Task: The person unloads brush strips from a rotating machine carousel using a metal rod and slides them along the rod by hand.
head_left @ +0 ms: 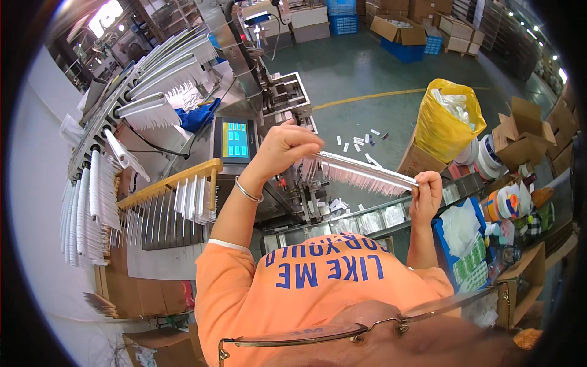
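A long rod [367,169], hung with a dense row of thin white strips, slants across in front of my chest. My right hand [426,194] is closed round its right end. At the rod's left end is my left hand [286,148], fingers bent and drawn together. The back of that hand hides what its fingertips hold, if anything. Just left of it stands a machine's lit touch screen [235,140]. Below the rod runs a metal conveyor track [371,221] with white packets in its compartments.
At left, a wooden rack [171,182] carries metal rods and white strips; more loaded rods [160,79] line a rail behind. A yellow bag [440,137] of white scraps stands right, near a blue crate [446,244] and cartons [523,131]. Small white pieces [358,147] litter the green floor.
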